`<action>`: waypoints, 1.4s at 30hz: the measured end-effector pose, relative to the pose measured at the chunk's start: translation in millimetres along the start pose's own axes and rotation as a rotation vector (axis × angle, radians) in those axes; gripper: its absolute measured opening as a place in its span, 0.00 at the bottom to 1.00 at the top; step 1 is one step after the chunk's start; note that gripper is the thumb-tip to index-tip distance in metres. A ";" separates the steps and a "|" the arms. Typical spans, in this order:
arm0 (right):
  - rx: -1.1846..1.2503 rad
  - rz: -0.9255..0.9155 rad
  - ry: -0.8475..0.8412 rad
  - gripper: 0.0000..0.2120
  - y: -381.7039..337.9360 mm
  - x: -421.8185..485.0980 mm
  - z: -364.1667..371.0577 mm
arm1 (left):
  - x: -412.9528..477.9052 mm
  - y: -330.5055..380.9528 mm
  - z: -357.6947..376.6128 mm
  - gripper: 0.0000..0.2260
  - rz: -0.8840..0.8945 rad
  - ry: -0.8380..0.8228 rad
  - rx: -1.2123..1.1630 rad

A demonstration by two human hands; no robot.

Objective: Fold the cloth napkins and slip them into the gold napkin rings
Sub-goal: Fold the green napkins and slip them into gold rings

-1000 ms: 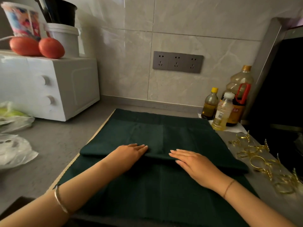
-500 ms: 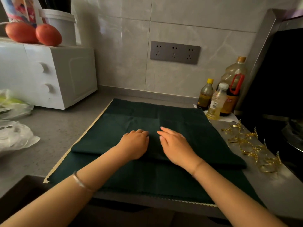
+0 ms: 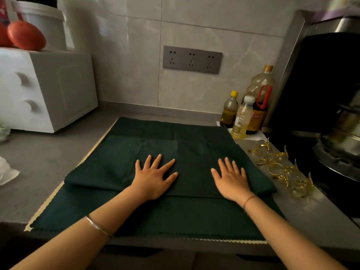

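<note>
A dark green cloth napkin (image 3: 109,168) lies folded over on the grey counter, on top of another flat green cloth (image 3: 175,217) with a cream scalloped edge. My left hand (image 3: 153,176) presses flat on the fold near its middle, fingers spread. My right hand (image 3: 231,178) presses flat further right on the same fold, fingers straight. Several gold napkin rings (image 3: 280,168) with leaf ornaments lie in a loose pile on the counter to the right of the cloth.
Three oil and sauce bottles (image 3: 251,106) stand at the back right. A black stove with a steel pot (image 3: 342,139) is on the right. A white appliance (image 3: 42,90) with tomatoes (image 3: 26,36) on top sits at the left. A grey socket strip (image 3: 191,59) is on the tiled wall.
My hands were close together at the middle of the fold; they have slid apart, the right hand moving right, with fingers now spread flat.
</note>
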State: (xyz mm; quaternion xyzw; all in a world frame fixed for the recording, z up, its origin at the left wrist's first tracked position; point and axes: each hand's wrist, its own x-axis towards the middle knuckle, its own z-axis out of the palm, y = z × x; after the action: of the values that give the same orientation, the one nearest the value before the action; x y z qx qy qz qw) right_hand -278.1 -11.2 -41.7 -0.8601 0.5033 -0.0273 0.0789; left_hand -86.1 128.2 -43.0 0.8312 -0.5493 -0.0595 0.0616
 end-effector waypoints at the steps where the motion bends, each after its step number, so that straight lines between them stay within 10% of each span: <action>1: -0.002 0.024 0.013 0.29 14.5 -0.1 -2.8 | 0.5 0.6 -0.1 0.25 0.003 0.005 0.004; 10: 0.025 0.146 -0.013 0.30 66.7 -6.2 -18.3 | 1.1 4.8 0.8 0.26 0.015 0.004 0.014; 20: 0.071 -0.340 -0.037 0.23 -92.3 9.3 3.8 | 4.1 8.5 2.7 0.27 -0.032 0.005 0.000; 42: 0.090 -0.377 -0.049 0.29 -139.4 85.9 2.2 | -5.4 -115.9 -19.1 0.31 -0.304 0.112 -0.018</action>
State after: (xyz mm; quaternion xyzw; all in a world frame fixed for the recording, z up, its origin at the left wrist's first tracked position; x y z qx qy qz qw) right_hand -115.5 -18.7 -23.9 -0.9351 0.3294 -0.0431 0.1231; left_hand 19.9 179.0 -43.5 0.9062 -0.4122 -0.0268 0.0898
